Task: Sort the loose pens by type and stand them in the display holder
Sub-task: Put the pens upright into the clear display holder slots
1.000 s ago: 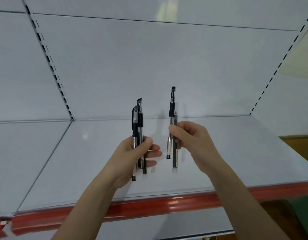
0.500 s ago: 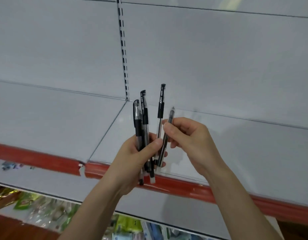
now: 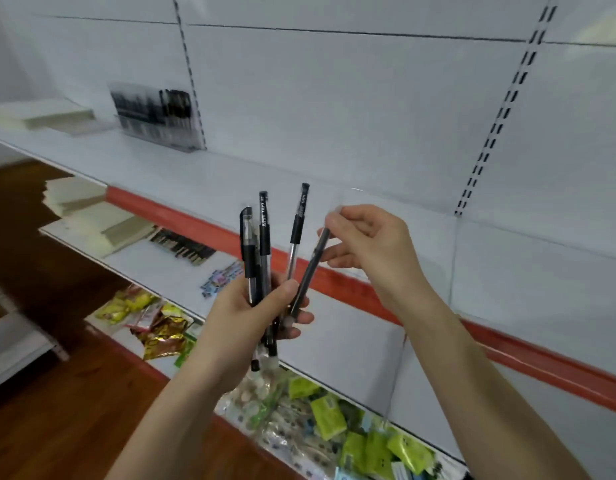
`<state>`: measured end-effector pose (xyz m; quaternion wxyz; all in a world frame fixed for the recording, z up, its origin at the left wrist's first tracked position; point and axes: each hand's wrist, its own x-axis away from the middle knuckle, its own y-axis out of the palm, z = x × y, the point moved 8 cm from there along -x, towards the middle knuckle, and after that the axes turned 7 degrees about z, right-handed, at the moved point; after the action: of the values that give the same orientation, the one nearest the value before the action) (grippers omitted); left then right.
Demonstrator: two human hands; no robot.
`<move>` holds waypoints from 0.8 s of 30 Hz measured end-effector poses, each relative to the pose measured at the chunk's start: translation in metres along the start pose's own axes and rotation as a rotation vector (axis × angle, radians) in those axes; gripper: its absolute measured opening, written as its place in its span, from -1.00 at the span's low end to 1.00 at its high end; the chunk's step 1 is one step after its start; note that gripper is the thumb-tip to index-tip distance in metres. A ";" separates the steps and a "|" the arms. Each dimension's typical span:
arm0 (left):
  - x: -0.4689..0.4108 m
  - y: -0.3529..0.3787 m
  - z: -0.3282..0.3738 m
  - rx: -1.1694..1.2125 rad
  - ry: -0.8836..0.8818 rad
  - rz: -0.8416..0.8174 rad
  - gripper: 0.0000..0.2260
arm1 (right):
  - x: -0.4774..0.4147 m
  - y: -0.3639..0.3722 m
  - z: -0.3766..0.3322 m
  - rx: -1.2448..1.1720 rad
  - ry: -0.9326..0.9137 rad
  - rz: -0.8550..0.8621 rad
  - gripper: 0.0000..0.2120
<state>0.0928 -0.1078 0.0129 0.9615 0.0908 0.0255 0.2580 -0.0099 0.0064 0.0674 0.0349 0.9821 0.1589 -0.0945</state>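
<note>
My left hand [image 3: 246, 315] grips a fan of black gel pens [image 3: 261, 251] upright in front of the shelf. My right hand [image 3: 365, 240] pinches the top end of the rightmost dark pen [image 3: 311, 268], whose lower end sits in my left hand's grip. A clear display holder [image 3: 154, 114] with several black pens stands far back on the upper shelf at the left. More loose pens [image 3: 182, 245] lie in a row on the lower shelf at the left.
The white upper shelf [image 3: 230, 174] has a red front strip. Cream notebooks [image 3: 92, 220] lie stacked on the left. Snack packets [image 3: 154, 320] and green packets [image 3: 334, 414] fill the bottom shelf. A wooden floor lies at the left.
The view has swung left, bringing the display holder and the lower shelves into sight. The pens from my right hand have passed into my left hand; my right hand now pinches one pen's top.
</note>
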 end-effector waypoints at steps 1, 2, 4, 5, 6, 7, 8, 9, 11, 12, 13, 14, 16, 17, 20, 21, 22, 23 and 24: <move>-0.002 -0.033 0.002 0.015 -0.013 0.058 -0.91 | -0.004 0.028 0.003 -0.008 0.000 -0.016 -0.97; -0.004 -0.066 0.002 0.037 -0.034 0.116 -0.91 | -0.008 0.053 0.005 -0.011 -0.004 -0.023 -0.96; -0.005 -0.122 0.003 0.068 -0.069 0.208 -0.92 | -0.019 0.094 0.007 0.013 -0.024 -0.028 -0.88; -0.006 -0.148 0.005 0.072 -0.078 0.242 -0.91 | -0.027 0.114 0.007 0.039 -0.041 -0.040 -0.83; -0.006 -0.173 0.006 0.077 -0.082 0.271 -0.91 | -0.035 0.135 0.008 0.069 -0.059 -0.060 -0.78; -0.007 -0.195 0.008 0.086 -0.083 0.296 -0.90 | -0.044 0.156 0.010 0.099 -0.080 -0.083 -0.74; -0.009 -0.214 0.010 0.095 -0.081 0.317 -0.90 | -0.054 0.176 0.012 0.130 -0.103 -0.106 -0.72; -0.013 -0.232 0.012 0.103 -0.076 0.337 -0.91 | -0.063 0.196 0.016 0.159 -0.126 -0.127 -0.71; -0.025 -0.262 0.015 0.112 -0.065 0.363 -0.92 | -0.083 0.233 0.025 0.206 -0.156 -0.151 -0.70; -0.033 -0.275 0.016 0.110 -0.058 0.371 -0.91 | -0.094 0.251 0.030 0.220 -0.163 -0.159 -0.69; -0.043 -0.288 0.018 0.102 -0.050 0.375 -0.89 | -0.105 0.269 0.036 0.228 -0.169 -0.165 -0.68; -0.055 -0.300 0.020 0.095 -0.043 0.382 -0.88 | -0.116 0.286 0.040 0.233 -0.178 -0.171 -0.67; -0.082 -0.326 0.025 0.097 -0.029 0.402 -0.89 | -0.140 0.321 0.050 0.237 -0.201 -0.183 -0.65; -0.098 -0.338 0.029 0.102 -0.020 0.410 -0.91 | -0.153 0.338 0.054 0.236 -0.210 -0.188 -0.64; -0.149 -0.371 0.042 0.105 0.008 0.411 -0.92 | -0.199 0.389 0.067 0.240 -0.224 -0.202 -0.60; -0.166 -0.381 0.046 0.102 0.005 0.407 -0.92 | -0.216 0.404 0.070 0.248 -0.220 -0.203 -0.59; -0.184 -0.389 0.050 0.103 -0.004 0.399 -0.92 | -0.233 0.417 0.074 0.255 -0.212 -0.200 -0.58; -0.201 -0.398 0.055 0.111 -0.017 0.389 -0.93 | -0.248 0.429 0.076 0.261 -0.205 -0.191 -0.57; -0.217 -0.406 0.059 0.125 -0.029 0.381 -0.94 | -0.264 0.439 0.078 0.268 -0.201 -0.181 -0.56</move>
<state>0.1106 -0.5711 -0.0054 0.8882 0.1570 0.0101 0.4317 -0.1294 -0.4980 0.0597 -0.0894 0.9453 0.2282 -0.2154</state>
